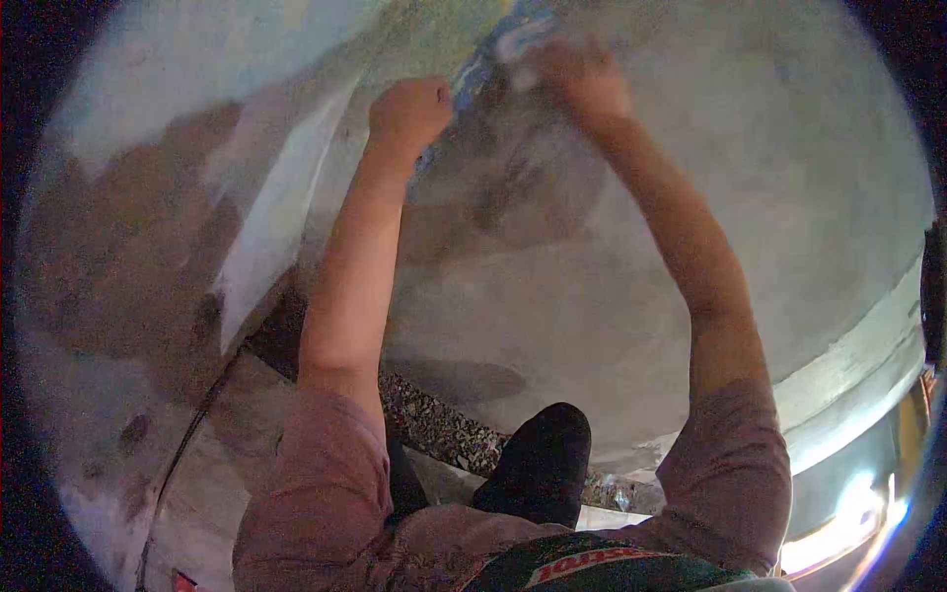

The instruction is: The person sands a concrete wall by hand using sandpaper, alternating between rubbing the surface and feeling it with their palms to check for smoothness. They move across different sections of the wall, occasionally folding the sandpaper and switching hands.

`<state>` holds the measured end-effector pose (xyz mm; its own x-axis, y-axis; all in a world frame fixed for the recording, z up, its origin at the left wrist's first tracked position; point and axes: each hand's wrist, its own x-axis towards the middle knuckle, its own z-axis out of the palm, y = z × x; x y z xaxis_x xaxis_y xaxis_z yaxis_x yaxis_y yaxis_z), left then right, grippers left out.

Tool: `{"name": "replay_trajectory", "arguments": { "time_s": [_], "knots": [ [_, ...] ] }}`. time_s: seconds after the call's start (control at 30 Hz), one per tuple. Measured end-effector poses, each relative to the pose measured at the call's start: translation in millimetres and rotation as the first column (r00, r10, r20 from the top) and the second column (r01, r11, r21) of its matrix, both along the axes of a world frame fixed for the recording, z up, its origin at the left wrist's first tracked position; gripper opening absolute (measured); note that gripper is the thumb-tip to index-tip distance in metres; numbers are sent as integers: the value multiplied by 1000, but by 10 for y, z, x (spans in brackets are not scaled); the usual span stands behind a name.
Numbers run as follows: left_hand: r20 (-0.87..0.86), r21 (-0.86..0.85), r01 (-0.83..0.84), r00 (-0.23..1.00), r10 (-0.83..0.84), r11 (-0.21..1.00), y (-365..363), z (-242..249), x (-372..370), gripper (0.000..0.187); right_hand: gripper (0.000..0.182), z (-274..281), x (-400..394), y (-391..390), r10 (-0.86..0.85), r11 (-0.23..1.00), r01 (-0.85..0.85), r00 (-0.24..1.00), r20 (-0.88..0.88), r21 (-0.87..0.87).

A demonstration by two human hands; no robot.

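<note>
I am reaching up to the wall (612, 257), both arms high. My left hand (409, 111) is shut in a fist, pressed near the wall, just left of the blue strip (472, 71). I cannot tell what it grips. My right hand (582, 79) is blurry, at the top end of the strip, touching something pale; I cannot tell how open it is. I think I am working along the strip on the wall. Next I need a steady hold and slow hands. My shoe (538, 459) stands below the wall.
</note>
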<state>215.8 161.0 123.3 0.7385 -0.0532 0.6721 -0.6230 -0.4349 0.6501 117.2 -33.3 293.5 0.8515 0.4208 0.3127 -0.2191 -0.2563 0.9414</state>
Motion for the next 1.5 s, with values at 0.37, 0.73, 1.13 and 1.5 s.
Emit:
{"name": "replay_trajectory", "arguments": {
  "time_s": [0.37,0.73,1.13,1.5],
  "knots": [
    [-82,64,12,997,-6,998,147,68,-93,35,40,-69,22,-460,366,893,-397,915,172,212],
    [65,-15,-24,998,25,1000,30,60,-101,26,44,187,-4,-194,271,940,-276,961,51,202],
    [-32,50,56,998,-54,997,-62,15,-119,33,34,634,-374,297,136,465,-240,971,199,852],
    [47,-1,-47,998,47,999,67,-8,-49,27,47,-24,-4,-258,225,974,-219,961,-162,59]
  ]
}}
